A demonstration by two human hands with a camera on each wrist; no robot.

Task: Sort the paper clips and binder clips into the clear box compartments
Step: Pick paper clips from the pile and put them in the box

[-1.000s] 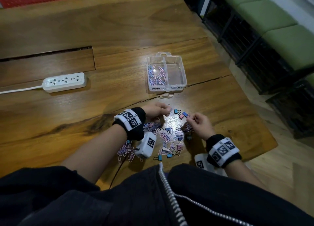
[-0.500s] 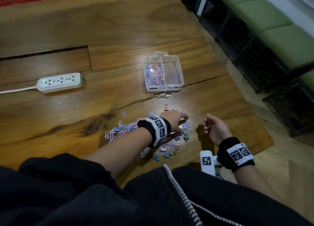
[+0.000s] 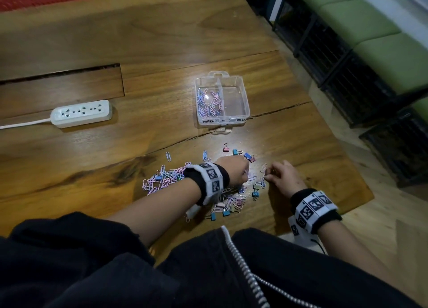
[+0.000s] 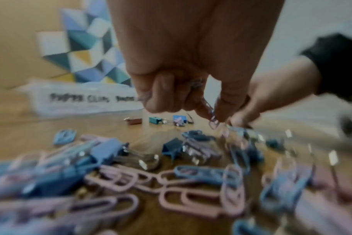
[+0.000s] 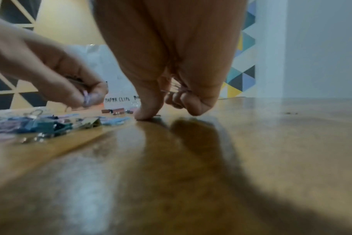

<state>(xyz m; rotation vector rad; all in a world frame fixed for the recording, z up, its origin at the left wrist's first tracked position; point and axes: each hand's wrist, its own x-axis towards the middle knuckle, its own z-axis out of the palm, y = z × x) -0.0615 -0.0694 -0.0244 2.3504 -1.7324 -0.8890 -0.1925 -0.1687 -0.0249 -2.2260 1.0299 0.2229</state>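
The clear box (image 3: 234, 119) stands mid-table; its left compartment holds pink and blue paper clips (image 3: 209, 103) and its right compartment looks bare. A mixed pile of paper clips and binder clips (image 3: 231, 202) lies near the table's front edge, with more paper clips (image 3: 162, 180) spread to the left. Three binder clips (image 3: 236, 152) lie apart behind the pile. My left hand (image 3: 246, 169) hovers over the pile and pinches pink paper clips (image 4: 212, 118) in curled fingers. My right hand (image 3: 268, 174) sits just right of it, its fingers curled round thin clips (image 5: 174, 89), one fingertip (image 5: 146, 115) on the wood.
A white power strip (image 3: 82, 113) with its cord lies at the left. The wooden table (image 3: 69, 169) has a dark slot at the back left, and its right edge runs close to my right hand. Beyond it stand black crates and green bench cushions (image 3: 393, 41).
My left arm has swung right across the pile, uncovering the paper clips on the left. My left hand now works close to my right hand, which has barely shifted.
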